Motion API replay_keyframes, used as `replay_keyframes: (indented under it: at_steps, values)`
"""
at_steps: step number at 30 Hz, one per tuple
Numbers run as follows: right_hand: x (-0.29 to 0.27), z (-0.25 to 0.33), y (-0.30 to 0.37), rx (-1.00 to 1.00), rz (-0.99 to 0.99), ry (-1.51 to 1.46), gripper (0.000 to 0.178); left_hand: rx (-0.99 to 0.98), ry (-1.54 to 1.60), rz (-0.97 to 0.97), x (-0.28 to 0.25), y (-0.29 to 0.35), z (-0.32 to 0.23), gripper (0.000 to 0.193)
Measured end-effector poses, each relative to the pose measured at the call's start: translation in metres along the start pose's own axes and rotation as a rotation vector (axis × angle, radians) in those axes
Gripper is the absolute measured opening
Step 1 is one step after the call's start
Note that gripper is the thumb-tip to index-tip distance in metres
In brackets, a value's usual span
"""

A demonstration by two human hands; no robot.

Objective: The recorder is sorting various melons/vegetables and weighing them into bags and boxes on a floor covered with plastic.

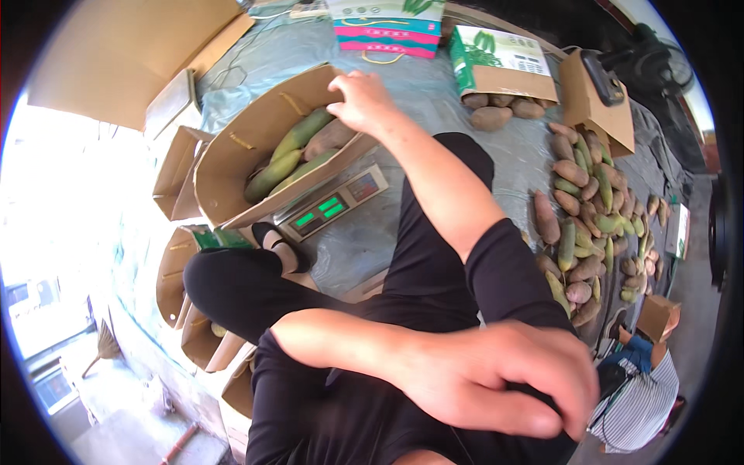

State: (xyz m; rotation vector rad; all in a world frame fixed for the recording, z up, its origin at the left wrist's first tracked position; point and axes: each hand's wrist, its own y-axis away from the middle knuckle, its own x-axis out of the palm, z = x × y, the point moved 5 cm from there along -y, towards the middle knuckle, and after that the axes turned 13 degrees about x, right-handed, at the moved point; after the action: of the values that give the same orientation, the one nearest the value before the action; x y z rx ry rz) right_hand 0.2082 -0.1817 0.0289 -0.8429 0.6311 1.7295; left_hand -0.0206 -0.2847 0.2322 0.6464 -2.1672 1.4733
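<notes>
My right hand [360, 101] is at the far right corner of an uncovered cardboard box [221, 174], its fingers bent over the rim. Inside lie several long green vegetables [283, 167] and a brownish, tuber-like one [329, 139]. The box rests on a digital scale [333, 205] with lit green displays. My left forearm crosses my lap, and my left hand [496, 380] is by my right upper arm in its black sleeve. Its thumb and fingers are apart and slightly blurred, with nothing seen between them; whether it touches the sleeve, I cannot tell.
A long heap of brown and green vegetables [593, 209] lies to the right. Ahead stand pink-and-blue gift boxes [387, 35] and a green-and-white carton [504, 66] with brown tubers before it. More cardboard boxes [174, 271] line the left. A person in a striped top [639, 403] is at lower right.
</notes>
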Motion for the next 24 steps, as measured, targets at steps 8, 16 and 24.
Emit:
replay_keyframes:
  at_steps: [8,16,24]
  values:
    - [-0.007,0.002,0.000,0.008,0.015,0.021,0.034,0.363,0.514,-0.221,0.041,-0.030,0.022,0.022]
    - [-0.007,0.006,0.004,0.013,0.050,0.049,0.036,0.265,0.519,-0.063,0.034,-0.038,0.016,0.019]
    - [-0.004,0.003,0.002,0.007,0.036,0.048,0.035,-0.102,0.749,-0.082,0.042,-0.033,0.013,0.022]
